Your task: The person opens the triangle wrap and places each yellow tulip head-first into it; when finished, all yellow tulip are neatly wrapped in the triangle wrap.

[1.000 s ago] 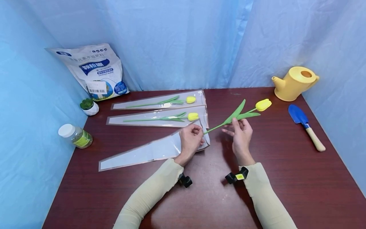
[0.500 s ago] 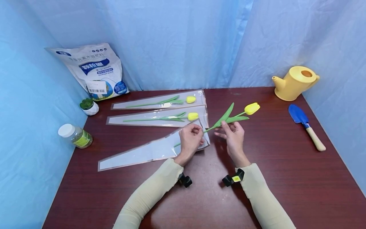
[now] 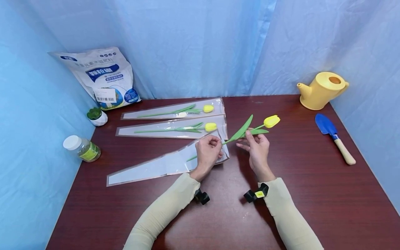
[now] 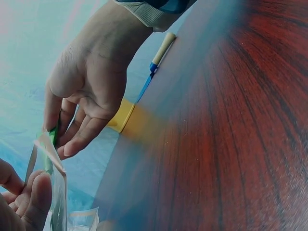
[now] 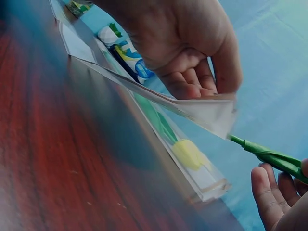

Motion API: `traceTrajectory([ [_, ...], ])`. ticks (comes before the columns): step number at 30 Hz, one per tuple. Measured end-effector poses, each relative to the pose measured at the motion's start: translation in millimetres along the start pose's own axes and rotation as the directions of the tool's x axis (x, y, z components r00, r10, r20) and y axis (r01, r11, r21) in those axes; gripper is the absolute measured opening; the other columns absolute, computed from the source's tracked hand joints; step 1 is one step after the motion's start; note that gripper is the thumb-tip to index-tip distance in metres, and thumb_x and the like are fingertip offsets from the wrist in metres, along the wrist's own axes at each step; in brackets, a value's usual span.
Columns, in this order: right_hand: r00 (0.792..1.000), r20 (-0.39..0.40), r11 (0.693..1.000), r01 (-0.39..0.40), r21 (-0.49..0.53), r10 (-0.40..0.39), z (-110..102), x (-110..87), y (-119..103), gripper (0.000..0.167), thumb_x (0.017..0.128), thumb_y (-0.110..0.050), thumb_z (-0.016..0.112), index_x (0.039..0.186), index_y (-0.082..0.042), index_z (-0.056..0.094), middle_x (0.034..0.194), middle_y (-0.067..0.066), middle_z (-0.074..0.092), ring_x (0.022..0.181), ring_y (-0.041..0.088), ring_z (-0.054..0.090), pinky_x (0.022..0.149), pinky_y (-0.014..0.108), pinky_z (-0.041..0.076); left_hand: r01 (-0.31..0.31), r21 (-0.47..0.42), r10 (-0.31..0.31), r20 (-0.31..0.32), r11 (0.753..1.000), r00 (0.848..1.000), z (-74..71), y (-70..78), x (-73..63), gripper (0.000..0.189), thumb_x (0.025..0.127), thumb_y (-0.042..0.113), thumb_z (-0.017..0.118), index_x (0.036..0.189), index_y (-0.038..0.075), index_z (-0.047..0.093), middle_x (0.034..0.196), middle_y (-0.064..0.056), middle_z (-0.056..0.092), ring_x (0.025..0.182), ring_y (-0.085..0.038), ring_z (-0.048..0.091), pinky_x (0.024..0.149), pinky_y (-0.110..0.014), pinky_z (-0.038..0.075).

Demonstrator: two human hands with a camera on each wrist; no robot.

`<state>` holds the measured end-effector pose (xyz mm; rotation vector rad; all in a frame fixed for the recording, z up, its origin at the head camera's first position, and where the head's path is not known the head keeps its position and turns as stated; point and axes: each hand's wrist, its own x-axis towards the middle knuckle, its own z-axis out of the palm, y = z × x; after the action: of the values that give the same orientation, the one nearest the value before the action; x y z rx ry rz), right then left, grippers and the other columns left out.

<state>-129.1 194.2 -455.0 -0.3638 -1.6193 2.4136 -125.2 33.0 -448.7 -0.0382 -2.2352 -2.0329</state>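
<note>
In the head view my left hand (image 3: pixel 207 155) pinches the upper rim of a long tapered flower sleeve (image 3: pixel 162 166), clear with a white backing and a brown border. My right hand (image 3: pixel 259 152) holds a yellow tulip (image 3: pixel 271 121) between thumb and fingers at its green leaves. The tulip's lower stem runs behind the left hand and shows again inside the sleeve; bloom and leaves are outside the mouth. The right wrist view shows the stem entering the lifted sleeve rim (image 5: pixel 211 115). Further back lie two sleeves (image 3: pixel 125 132) (image 3: pixel 131 115), each with a yellow tulip inside.
At the left stand a white fertilizer bag (image 3: pixel 106 76), a small potted succulent (image 3: pixel 98 117) and a jar with a white lid (image 3: pixel 82 148). On the right are a yellow watering can (image 3: pixel 320 91) and a blue trowel (image 3: pixel 334 137) with a wooden handle. Blue curtains surround the brown table (image 3: pixel 231 222).
The tulip has moved left and slightly down, its stem now further inside the sleeve. My right hand came left with it, then shifted slightly right along it; the left hand stayed in place.
</note>
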Motion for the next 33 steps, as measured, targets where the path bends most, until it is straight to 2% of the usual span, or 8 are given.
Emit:
traceTrajectory([
  [5, 1.0, 0.015, 1.0, -0.011, -0.002, 0.011, 5, -4.6, 3, 0.009, 0.099, -0.01, 0.059, 0.107, -0.006, 0.059, 0.082, -0.003, 0.072, 0.067, 0.013, 0.073, 0.061, 0.031, 0.063, 0.021, -0.001, -0.021, 0.0, 1.0, 1.0, 0.0, 0.9, -0.4, 0.011, 0.087, -0.003, 0.061, 0.084, -0.008, 0.07, 0.069, -0.025, 0.069, 0.046, -0.034, 0.066, 0.043, -0.038, 0.057],
  [13, 0.999, 0.045, 0.999, -0.026, -0.022, 0.027, 11, -10.8, 8, 0.008, 0.1, -0.01, 0.058, 0.108, -0.008, 0.058, 0.083, -0.004, 0.072, 0.069, 0.012, 0.073, 0.061, 0.03, 0.063, 0.012, -0.022, -0.012, 0.003, 1.0, 1.0, -0.5, 0.8, -0.8, 0.012, 0.087, -0.003, 0.06, 0.085, -0.01, 0.069, 0.07, -0.027, 0.069, 0.044, -0.026, 0.065, 0.043, -0.037, 0.057],
  [20, 0.995, 0.077, 0.997, -0.054, -0.05, 0.058, 14, -13.9, 14, 0.01, 0.1, -0.009, 0.057, 0.11, -0.008, 0.057, 0.085, -0.005, 0.072, 0.07, 0.011, 0.074, 0.064, 0.029, 0.063, 0.004, -0.021, -0.003, 0.004, 1.0, 1.0, -0.9, -0.5, 0.1, 0.011, 0.087, -0.004, 0.06, 0.087, -0.011, 0.069, 0.071, -0.028, 0.069, 0.046, -0.032, 0.066, 0.044, -0.037, 0.057],
  [23, 0.994, 0.078, 0.997, -0.066, -0.048, 0.07, 14, -12.8, 13, 0.012, 0.1, -0.011, 0.058, 0.112, -0.007, 0.057, 0.084, -0.005, 0.073, 0.071, 0.012, 0.074, 0.064, 0.03, 0.063, 0.004, -0.01, -0.004, 0.001, 1.0, 1.0, -1.2, -0.2, 0.7, 0.012, 0.087, -0.004, 0.06, 0.087, -0.012, 0.069, 0.071, -0.027, 0.07, 0.044, -0.024, 0.064, 0.044, -0.036, 0.057],
  [28, 0.994, 0.028, 0.994, -0.105, 0.024, 0.104, 10, -9.0, 9, 0.011, 0.102, -0.018, 0.055, 0.108, -0.009, 0.059, 0.079, -0.004, 0.073, 0.07, 0.014, 0.074, 0.063, 0.03, 0.063, 0.0, 0.0, 0.0, -0.008, 1.0, 1.0, -1.8, 1.2, 0.6, 0.013, 0.087, -0.004, 0.06, 0.087, -0.012, 0.069, 0.07, -0.027, 0.069, 0.041, -0.009, 0.06, 0.042, -0.034, 0.056],
  [33, 0.99, -0.001, 0.988, -0.139, 0.063, 0.139, 9, -8.7, 9, 0.007, 0.103, -0.017, 0.055, 0.103, -0.011, 0.058, 0.076, -0.004, 0.072, 0.068, 0.014, 0.074, 0.061, 0.031, 0.063, -0.01, -0.001, 0.01, -0.007, 1.0, 1.0, -0.8, 0.4, 0.5, 0.012, 0.087, -0.004, 0.06, 0.086, -0.011, 0.069, 0.069, -0.026, 0.069, 0.041, -0.008, 0.059, 0.042, -0.031, 0.056],
])
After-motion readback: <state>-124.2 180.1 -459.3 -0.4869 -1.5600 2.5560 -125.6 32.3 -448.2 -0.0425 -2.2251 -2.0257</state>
